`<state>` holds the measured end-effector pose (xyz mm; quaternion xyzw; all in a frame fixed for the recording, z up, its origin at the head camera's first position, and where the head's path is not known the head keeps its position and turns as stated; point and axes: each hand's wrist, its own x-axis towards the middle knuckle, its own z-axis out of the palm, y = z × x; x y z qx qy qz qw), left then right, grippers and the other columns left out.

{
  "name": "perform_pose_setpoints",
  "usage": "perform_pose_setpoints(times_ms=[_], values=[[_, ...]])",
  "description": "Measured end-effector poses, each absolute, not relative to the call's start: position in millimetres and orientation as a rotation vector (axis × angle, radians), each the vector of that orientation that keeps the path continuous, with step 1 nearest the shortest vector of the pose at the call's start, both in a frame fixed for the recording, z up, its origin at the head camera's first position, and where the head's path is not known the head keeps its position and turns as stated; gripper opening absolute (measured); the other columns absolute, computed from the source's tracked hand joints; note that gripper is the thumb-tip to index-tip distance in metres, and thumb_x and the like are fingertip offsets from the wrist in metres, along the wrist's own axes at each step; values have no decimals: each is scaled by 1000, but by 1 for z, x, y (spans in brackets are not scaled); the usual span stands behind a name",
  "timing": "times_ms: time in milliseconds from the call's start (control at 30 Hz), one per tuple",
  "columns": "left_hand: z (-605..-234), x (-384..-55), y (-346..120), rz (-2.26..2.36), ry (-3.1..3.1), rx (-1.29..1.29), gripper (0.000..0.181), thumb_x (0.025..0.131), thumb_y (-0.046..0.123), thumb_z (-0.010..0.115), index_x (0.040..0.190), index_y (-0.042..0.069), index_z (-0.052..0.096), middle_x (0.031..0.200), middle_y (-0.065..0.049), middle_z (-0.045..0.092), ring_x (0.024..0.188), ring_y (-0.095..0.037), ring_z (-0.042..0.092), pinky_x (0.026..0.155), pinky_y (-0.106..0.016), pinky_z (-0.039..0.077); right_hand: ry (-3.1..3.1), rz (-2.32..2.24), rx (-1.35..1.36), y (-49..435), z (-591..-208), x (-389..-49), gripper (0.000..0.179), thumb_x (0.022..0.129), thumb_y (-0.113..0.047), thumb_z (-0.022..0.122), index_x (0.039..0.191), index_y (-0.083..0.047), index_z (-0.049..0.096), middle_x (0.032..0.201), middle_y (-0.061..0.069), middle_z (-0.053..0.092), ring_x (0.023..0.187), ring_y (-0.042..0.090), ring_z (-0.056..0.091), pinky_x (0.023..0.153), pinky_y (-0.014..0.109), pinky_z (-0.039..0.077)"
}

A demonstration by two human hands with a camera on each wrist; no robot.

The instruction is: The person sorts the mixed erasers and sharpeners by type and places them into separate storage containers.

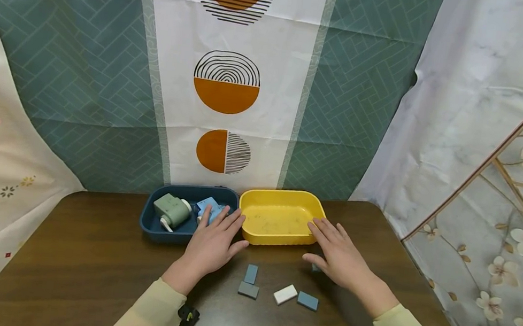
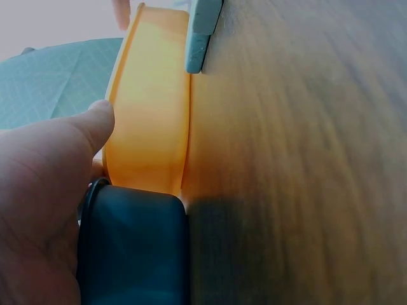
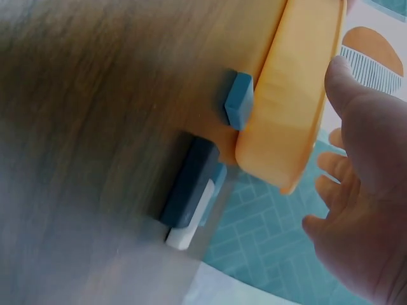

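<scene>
My left hand (image 1: 214, 241), fingers straight and the thumb spread, lies over the right part of a dark blue tray (image 1: 163, 237) and the left edge of a yellow tray (image 1: 277, 239). The thumb tip shows close by the yellow wall (image 2: 149, 95) in the left wrist view. On the other side, my right hand (image 1: 340, 255) reaches with extended fingers to the yellow tray's right rim. Neither hand grips anything. Below the trays lie a blue tile (image 1: 251, 273), a grey tile (image 1: 248, 290), a white tile (image 1: 285, 295) and another blue tile (image 1: 307, 301).
One more tile (image 1: 315, 268) is partly hidden beneath my right hand. In the blue tray sit a green toy-like piece (image 1: 172, 210) and a light blue piece (image 1: 208, 205), the latter partly covered by fingers. A patterned cloth (image 1: 273, 105) hangs behind the brown table (image 1: 84, 272).
</scene>
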<state>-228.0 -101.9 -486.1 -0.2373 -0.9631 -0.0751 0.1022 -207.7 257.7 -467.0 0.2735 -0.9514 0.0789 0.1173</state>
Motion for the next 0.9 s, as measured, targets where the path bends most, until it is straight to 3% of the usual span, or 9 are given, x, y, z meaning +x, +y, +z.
perform_pose_setpoints(times_ms=[300, 500, 900], values=[[-487, -229, -104, -203, -2844, -700, 76, 111, 63, 54, 171, 17, 45, 177, -4, 38, 166, -33, 28, 133, -68, 1, -2785, 196, 711, 269, -464, -203, 85, 103, -47, 78, 167, -1, 46, 171, 21, 45, 162, 43, 35, 131, 68, 21], [-487, -229, -104, -233, -2843, -705, 74, 111, 59, 59, 170, 16, 47, 177, -4, 38, 166, -33, 29, 133, -69, 2, -2806, 178, 659, 278, -464, -199, 86, 102, -47, 79, 167, -1, 46, 171, 22, 43, 161, 44, 35, 129, 71, 21], [-488, -230, -103, -205, -2851, -701, 76, 111, 63, 54, 171, 18, 44, 178, -2, 36, 167, -31, 27, 133, -67, 1, -2862, 224, 599, 293, -461, -191, 85, 104, -46, 76, 169, -2, 43, 173, 23, 40, 162, 46, 30, 129, 72, 19]])
